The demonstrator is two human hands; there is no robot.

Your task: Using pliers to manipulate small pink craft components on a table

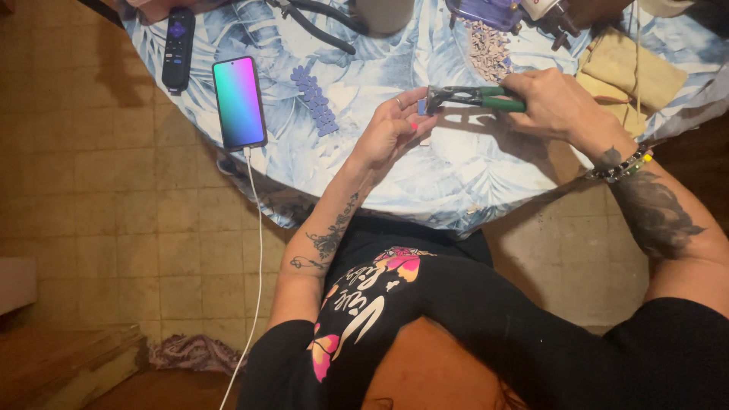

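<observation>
Head view shows a small blue piece [422, 107] pinched between the fingertips of your left hand [391, 129], held just above the round table's leaf-print cloth [380, 171], near the table's middle. Your thumb and first fingers press together on the piece while the rest of the hand curls loosely, palm turned toward you. The metal nose of the green-handled pliers [474, 96] meets that piece from the right; whether it actually bites on the piece is too small to tell. Your right hand [558, 102] wraps the green handles, fingers closed tight around them, with beaded bracelets [624, 165] at the wrist.

Just left of your left hand, a row of blue pieces [317, 99] lies in a slanted line on the cloth. Further left, a phone [239, 102] with a glowing teal-to-purple screen rests face up, its white cable [257, 250] trailing off the table edge toward the floor. A black remote [178, 49] sits beyond the phone. At the far edge, black-handled pliers [319, 23] lie beside a grey cup [383, 14]. A heap of pale tan bits [487, 49] sits behind the green pliers, and folded tan cloths [626, 76] lie to the right of your right hand.
</observation>
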